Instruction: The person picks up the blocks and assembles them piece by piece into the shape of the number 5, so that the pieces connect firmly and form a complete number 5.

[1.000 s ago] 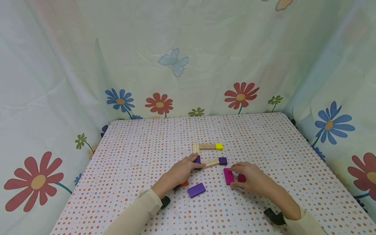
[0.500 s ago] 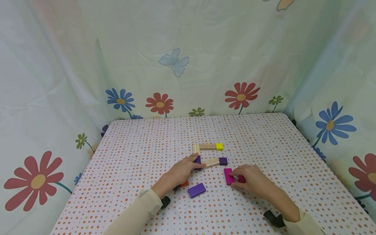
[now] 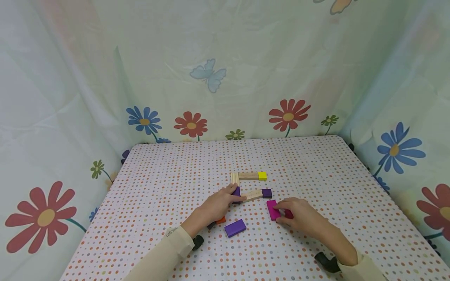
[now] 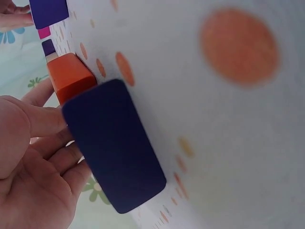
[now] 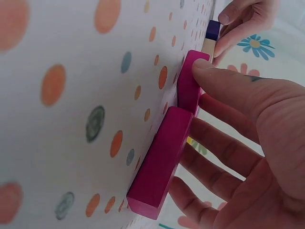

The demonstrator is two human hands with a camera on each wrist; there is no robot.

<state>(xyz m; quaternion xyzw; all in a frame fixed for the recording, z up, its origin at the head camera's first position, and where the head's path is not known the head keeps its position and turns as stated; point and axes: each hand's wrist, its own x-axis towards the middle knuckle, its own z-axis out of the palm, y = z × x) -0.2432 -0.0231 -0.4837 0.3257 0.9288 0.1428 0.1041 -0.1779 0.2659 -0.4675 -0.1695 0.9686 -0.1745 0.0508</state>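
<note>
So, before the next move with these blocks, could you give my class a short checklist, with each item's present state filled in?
1. Left hand on the purple block beside the pale ridged wood: ok.
2. Right hand holding the pink block: ok, thumb on it.
3. Yellow block at the end of the wooden arm: ok.
4. Loose purple block joined to the others: not ok, lies apart.
5. Other pink block free of the fingers: cannot tell, contact hidden.
</note>
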